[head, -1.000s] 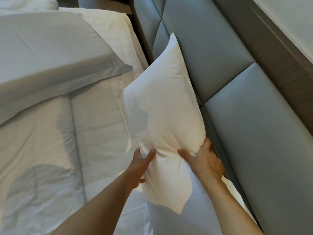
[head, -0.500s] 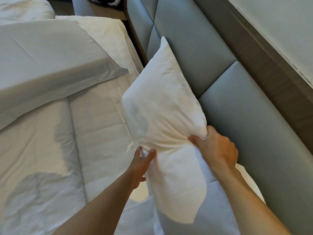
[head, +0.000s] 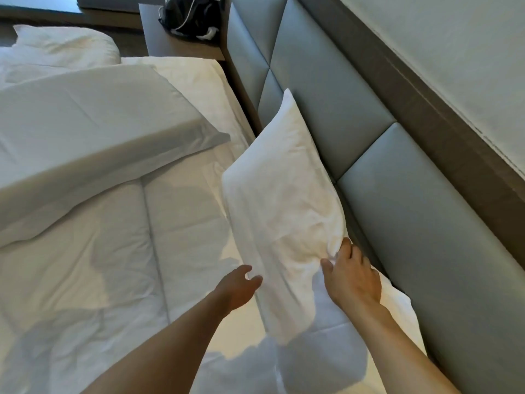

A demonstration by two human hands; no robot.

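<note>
A white pillow (head: 279,200) stands on its long edge on the bed, leaning against the grey padded headboard (head: 403,194). My right hand (head: 350,273) pinches a bunch of its fabric at the near end, thumb and fingers curled into the creases. My left hand (head: 237,285) hovers just left of the pillow's near edge, fingers relaxed and slightly apart, holding nothing. Whether the left fingertips still touch the fabric is unclear.
A white duvet (head: 85,143) is folded back over the left of the bed, above the white sheet (head: 176,223). Another pillow (head: 62,49) lies far left. A dark bag (head: 190,17) sits on the bedside table (head: 181,46). The wall runs along the right.
The pillow has dropped lower and now leans on the headboard. My left hand has let go of its edge and drawn slightly away. My right hand keeps its hold.
</note>
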